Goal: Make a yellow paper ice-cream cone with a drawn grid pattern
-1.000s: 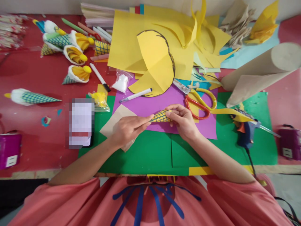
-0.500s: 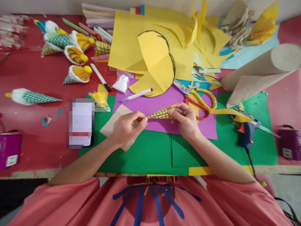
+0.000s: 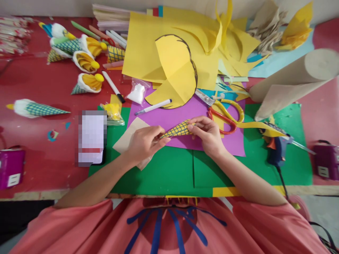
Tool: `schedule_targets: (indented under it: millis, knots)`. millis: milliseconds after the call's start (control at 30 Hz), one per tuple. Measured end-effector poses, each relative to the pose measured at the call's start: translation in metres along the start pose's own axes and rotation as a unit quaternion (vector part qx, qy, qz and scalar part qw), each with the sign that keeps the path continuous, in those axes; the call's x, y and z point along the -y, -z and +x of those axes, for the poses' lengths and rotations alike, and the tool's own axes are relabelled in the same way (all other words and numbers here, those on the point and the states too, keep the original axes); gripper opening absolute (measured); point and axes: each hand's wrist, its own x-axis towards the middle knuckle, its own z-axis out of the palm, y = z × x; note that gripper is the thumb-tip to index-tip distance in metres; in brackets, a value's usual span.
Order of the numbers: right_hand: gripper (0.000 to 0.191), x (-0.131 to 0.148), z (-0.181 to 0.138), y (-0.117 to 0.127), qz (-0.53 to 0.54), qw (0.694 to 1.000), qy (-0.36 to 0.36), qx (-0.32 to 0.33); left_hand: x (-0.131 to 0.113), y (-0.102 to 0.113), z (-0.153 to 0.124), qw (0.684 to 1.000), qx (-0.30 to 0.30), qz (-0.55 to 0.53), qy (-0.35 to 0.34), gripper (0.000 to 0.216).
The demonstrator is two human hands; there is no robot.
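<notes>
A small yellow paper cone with a dark grid pattern [image 3: 177, 129] lies sideways between my two hands, above the purple sheet [image 3: 169, 118]. My left hand [image 3: 144, 143] pinches its pointed tip. My right hand [image 3: 208, 135] is closed round its wide end. A tan paper scrap [image 3: 127, 139] lies under my left hand. Both hands hover over the green sheet [image 3: 172, 169].
Red-and-yellow scissors [image 3: 225, 114] lie right of my right hand, a glue gun [image 3: 277, 150] further right. A white marker [image 3: 153, 107], yellow sheets [image 3: 174, 60], a tan paper roll [image 3: 291, 83], a phone [image 3: 91, 137] and several finished cones [image 3: 82, 61] lie around.
The cone has been turned and its tip has dropped a little toward my left hand. My left fingers have slid along to the tip. Both hands stay in place.
</notes>
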Motion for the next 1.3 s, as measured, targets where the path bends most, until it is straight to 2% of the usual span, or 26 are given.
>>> schedule_targets:
  millis: [133, 433, 567, 700, 800, 933, 1033, 1300]
  knots:
    - [0.02, 0.0, -0.0018, -0.0022, 0.0, 1.0, -0.001, 0.006, -0.0006, -0.001, 0.0005, 0.998, 0.025, 0.056, -0.026, 0.034]
    - [0.02, 0.0017, -0.0013, -0.0023, -0.012, 1.0, 0.009, 0.013, -0.0012, -0.0043, 0.002, 0.996, 0.029, 0.062, -0.054, 0.031]
    - [0.02, 0.0011, 0.0001, -0.0005, -0.013, 1.0, 0.012, 0.009, -0.0007, -0.002, 0.0005, 0.998, 0.021, 0.026, -0.044, 0.028]
    - [0.019, 0.0012, 0.0033, 0.0027, 0.001, 1.0, 0.016, -0.008, 0.0005, 0.0001, -0.0028, 0.999, 0.013, -0.029, -0.002, 0.027]
    - [0.017, 0.0016, 0.0053, 0.0045, 0.017, 1.0, 0.02, -0.011, 0.0006, -0.0021, -0.0044, 0.999, -0.036, -0.039, 0.007, 0.016]
    - [0.017, 0.0023, 0.006, 0.0053, 0.031, 0.999, 0.012, -0.013, 0.0005, -0.006, -0.0036, 0.993, -0.098, -0.017, -0.057, 0.032]
    - [0.018, 0.0031, 0.0058, 0.0047, 0.03, 0.999, 0.003, -0.013, 0.0007, -0.0062, -0.0024, 0.99, -0.104, -0.003, -0.099, 0.03]
    - [0.023, 0.0061, 0.006, 0.0022, 0.049, 0.998, -0.041, -0.006, 0.0042, -0.0054, -0.0028, 0.979, -0.105, 0.021, -0.174, 0.042]
